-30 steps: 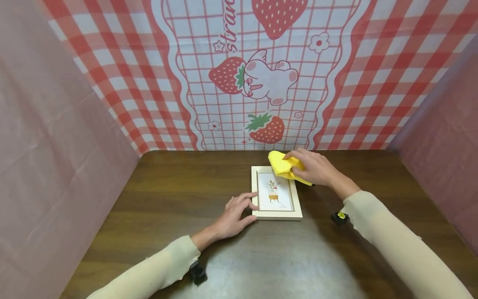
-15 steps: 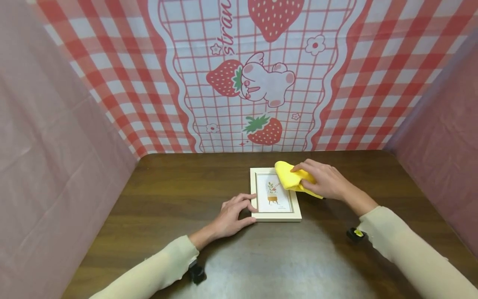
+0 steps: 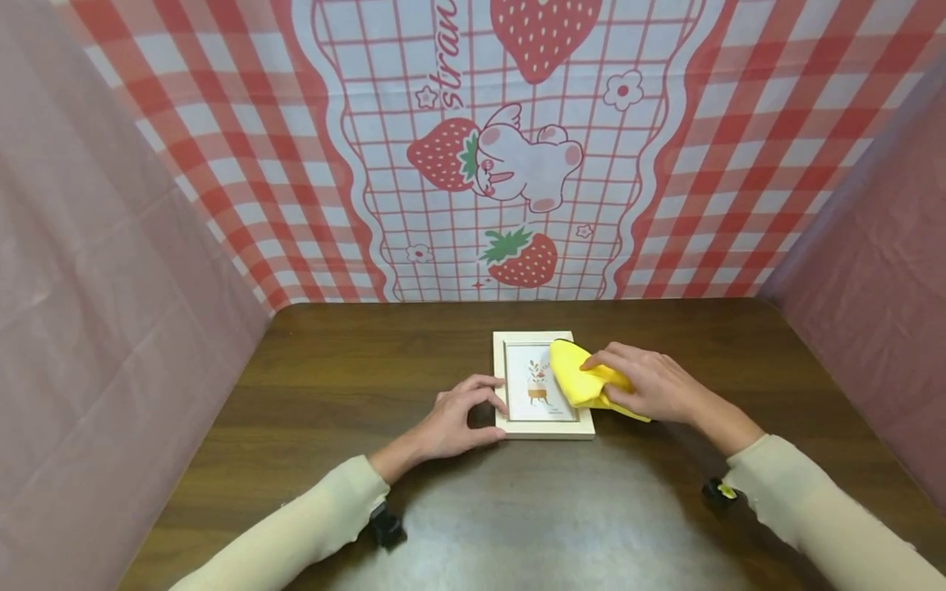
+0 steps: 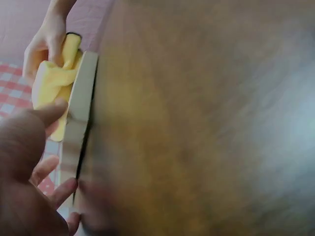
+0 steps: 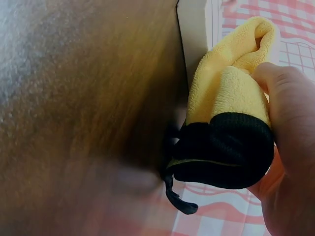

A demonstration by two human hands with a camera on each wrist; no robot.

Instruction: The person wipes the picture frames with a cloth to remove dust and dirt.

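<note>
**Picture frame (image 3: pixel 545 428) set between both hands, yellow cloth (image 3: pixel 576 377) over its right border**

My left hand (image 3: pixel 452 423) rests against the frame's left border, fingers apart and slightly bent, fingertips touching it, thumb by the near-left corner. It is not wrapped round anything. My right hand (image 3: pixel 654 384) grips the bunched yellow cloth between thumb and fingers, palm outside the frame's right border.

The cloth lies across the middle of that border and overlaps the right strip of the printed picture (image 3: pixel 537 394); the near-right corner is uncovered. The right wrist view shows the cloth's black trim (image 5: pixel 236 147) outside the frame.

The frame lies flat, face up, on the wooden table (image 3: pixel 355 369). I judge its long axis to run away from me, so each hand attends one long side. The left hand is nearer, in direct contact; the right appears to meet the frame only through the cloth.

Past the frame's far border stands a strawberry-print backdrop (image 3: pixel 510 164); a pink drape (image 3: pixel 126 287) hangs well to its left.
</note>
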